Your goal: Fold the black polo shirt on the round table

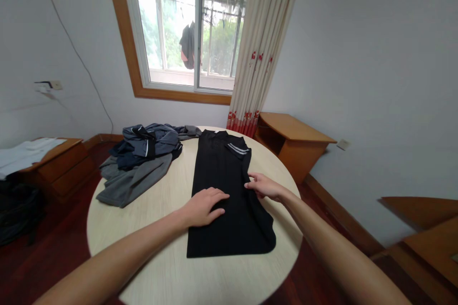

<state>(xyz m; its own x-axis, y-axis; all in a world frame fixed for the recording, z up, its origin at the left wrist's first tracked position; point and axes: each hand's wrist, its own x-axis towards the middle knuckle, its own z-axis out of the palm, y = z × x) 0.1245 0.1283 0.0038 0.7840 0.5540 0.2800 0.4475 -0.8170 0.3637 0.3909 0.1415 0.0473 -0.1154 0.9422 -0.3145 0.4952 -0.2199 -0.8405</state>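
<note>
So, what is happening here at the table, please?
A person is working on a black shirt that lies flat and lengthwise on a round table, its sides already folded in. The left hand presses flat on its left edge, and the right hand pinches the cloth at its right edge. A pile of grey and dark blue clothes lies at the far left of the table.

Soft daylight comes in through the window (189,33), whose panes are blown out to glare. The room is evenly bright, with faint shadows on the surface (161,267). Edges bend, perhaps from a wide lens; focus stays sharp.
</note>
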